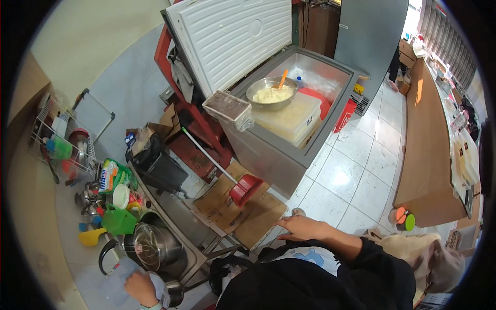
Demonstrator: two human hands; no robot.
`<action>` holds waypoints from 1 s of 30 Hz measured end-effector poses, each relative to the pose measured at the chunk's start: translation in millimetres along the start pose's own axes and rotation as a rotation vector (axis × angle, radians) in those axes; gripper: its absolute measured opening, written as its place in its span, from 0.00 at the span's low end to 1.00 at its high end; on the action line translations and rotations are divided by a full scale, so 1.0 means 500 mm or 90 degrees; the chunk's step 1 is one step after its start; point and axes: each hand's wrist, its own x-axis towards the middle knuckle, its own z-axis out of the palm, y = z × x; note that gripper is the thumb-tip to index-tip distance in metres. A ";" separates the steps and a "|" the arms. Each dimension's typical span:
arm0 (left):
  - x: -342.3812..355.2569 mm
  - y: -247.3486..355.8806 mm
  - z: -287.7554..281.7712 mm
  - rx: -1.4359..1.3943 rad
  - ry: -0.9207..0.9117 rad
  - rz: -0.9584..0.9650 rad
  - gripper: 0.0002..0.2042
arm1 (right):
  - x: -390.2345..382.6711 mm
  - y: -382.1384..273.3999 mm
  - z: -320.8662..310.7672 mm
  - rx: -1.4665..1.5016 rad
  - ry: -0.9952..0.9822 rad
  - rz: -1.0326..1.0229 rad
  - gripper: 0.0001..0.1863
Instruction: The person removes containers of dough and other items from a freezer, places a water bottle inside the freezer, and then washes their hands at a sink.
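Observation:
At the lower left, my left hand (pixel 140 289) is closed on a see-through plastic container (pixel 114 281), whose exact kind I cannot make out. It is beside the sink, close to a steel pot (pixel 173 250) with a wire whisk (pixel 147 245) lying across it. My right hand (pixel 302 227) hangs in front of my body, fingers loosely stretched to the left, with nothing in it. Farther off, a steel bowl (pixel 279 106) of pale yellow mixture with an orange-handled spatula (pixel 283 78) rests on a lidded plastic box (pixel 294 121) in the raised-lid chest freezer (pixel 268 168).
A green jug (pixel 119 220), a yellow scoop (pixel 92 237) and a dish rack (pixel 62 137) stand around the sink. A red dustpan (pixel 245 189) lies on cardboard (pixel 263 214). A brown-topped tub (pixel 227 107) sits at the freezer's corner. A long counter (pixel 431 150) runs along the right.

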 end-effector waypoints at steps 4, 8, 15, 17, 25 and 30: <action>-0.026 0.078 -0.100 -0.198 0.077 0.070 0.12 | -0.015 0.075 -0.073 0.028 0.052 -0.011 0.25; 0.007 0.244 -0.237 -0.647 0.082 0.295 0.13 | -0.055 0.167 -0.164 0.088 0.146 -0.009 0.25; -0.031 0.766 -0.367 -1.377 -0.091 0.519 0.09 | -0.133 0.301 -0.247 0.057 0.187 0.070 0.25; -0.056 0.922 -0.351 -1.550 -0.186 0.512 0.08 | -0.157 0.321 -0.273 0.080 0.132 0.102 0.26; -0.110 1.117 -0.223 -1.477 -0.444 0.313 0.15 | -0.150 0.393 -0.343 0.058 0.172 0.112 0.25; -0.087 1.070 -0.131 -1.289 -0.456 0.375 0.24 | -0.067 0.394 -0.320 0.106 0.075 0.092 0.25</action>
